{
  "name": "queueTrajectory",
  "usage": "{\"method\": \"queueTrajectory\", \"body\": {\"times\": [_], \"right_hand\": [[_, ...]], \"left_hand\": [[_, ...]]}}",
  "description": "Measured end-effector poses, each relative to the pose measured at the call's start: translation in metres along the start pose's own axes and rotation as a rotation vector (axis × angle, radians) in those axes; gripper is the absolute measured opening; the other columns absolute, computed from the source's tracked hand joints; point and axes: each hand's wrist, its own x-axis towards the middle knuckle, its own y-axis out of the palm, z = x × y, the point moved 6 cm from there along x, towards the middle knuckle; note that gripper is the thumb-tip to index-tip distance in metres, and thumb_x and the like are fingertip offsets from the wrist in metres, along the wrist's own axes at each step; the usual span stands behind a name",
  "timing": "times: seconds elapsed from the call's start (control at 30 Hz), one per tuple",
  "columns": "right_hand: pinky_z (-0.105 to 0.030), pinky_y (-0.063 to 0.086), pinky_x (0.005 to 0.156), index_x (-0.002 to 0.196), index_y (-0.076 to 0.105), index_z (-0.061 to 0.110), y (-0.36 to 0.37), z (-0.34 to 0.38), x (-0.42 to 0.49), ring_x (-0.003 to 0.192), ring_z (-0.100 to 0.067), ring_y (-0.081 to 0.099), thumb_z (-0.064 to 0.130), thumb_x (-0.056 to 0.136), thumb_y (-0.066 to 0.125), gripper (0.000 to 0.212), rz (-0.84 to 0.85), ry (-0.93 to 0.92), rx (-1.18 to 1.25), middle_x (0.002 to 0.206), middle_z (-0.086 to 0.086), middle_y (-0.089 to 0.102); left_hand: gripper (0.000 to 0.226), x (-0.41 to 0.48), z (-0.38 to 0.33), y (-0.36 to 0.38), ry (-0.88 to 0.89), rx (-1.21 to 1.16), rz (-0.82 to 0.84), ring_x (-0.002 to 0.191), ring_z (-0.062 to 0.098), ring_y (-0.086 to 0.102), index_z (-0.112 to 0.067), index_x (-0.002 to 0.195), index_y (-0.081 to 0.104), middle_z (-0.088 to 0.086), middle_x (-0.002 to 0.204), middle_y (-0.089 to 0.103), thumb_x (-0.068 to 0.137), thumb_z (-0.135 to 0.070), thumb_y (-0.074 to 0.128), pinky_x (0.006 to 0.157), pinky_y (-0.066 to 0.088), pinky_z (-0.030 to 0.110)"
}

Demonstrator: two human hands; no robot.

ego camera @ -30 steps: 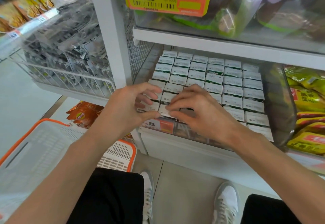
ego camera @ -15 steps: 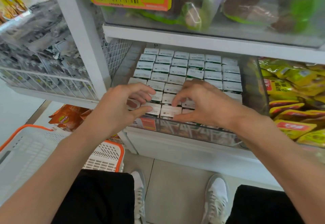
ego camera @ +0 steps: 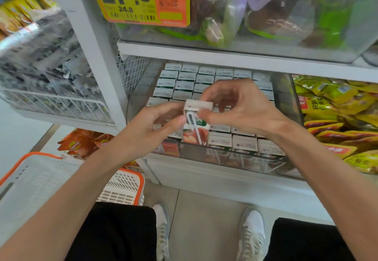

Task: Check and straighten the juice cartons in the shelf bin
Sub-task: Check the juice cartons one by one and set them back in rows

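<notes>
We hold one juice carton [ego camera: 198, 105] upright between both hands, over the front left part of the clear shelf bin [ego camera: 225, 158], where the other cartons [ego camera: 220, 139] stand packed in rows. Our right hand [ego camera: 241, 109] pinches its top: the thumb lies on the front face, and the curled fingers [ego camera: 212, 91] reach over the back. Our left hand [ego camera: 147, 131] touches its left side, with the thumb tip by the straw [ego camera: 196, 132] and the fingers [ego camera: 161, 110] curled behind. A white and orange basket [ego camera: 41, 178] sits low at our left, and yellow packets [ego camera: 335, 113] fill the bin to the right.
</notes>
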Motion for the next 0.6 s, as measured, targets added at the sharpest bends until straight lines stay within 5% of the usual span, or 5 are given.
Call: {"method": "queueTrajectory", "body": {"times": [0.17,0.4,0.6], "right_hand": [[-0.026,0.063,0.090,0.106,0.080,0.009,-0.004,-0.003,-0.023,0.095,-0.015,0.080,0.013,0.083,0.089,0.025,-0.187,0.028,0.230,0.099,-0.001,0.083],[-0.018,0.059,0.084,0.118,0.072,0.014,-0.002,-0.013,-0.040,0.103,-0.009,0.077,0.015,0.082,0.087,0.039,-0.246,0.163,0.304,0.123,0.006,0.075],[-0.018,0.060,0.081,0.101,0.078,0.015,0.010,-0.019,-0.043,0.090,-0.008,0.077,0.012,0.084,0.087,0.020,-0.291,0.232,0.233,0.098,0.001,0.082]], "left_hand": [[0.033,0.003,-0.001,0.007,-0.004,-0.106,-0.008,0.119,0.008,0.069,-0.008,0.134,0.063,0.001,0.127,0.074,0.101,-0.010,0.060,0.100,0.053,0.019],[0.029,0.004,-0.001,0.011,-0.023,-0.131,-0.092,0.117,0.003,0.068,-0.010,0.134,0.062,-0.005,0.126,0.072,0.107,-0.012,0.054,0.088,0.052,0.010],[0.028,0.005,0.000,0.009,-0.072,-0.204,-0.134,0.108,0.006,0.073,-0.010,0.132,0.063,0.002,0.126,0.073,0.107,-0.014,0.053,0.083,0.055,0.012]]}}
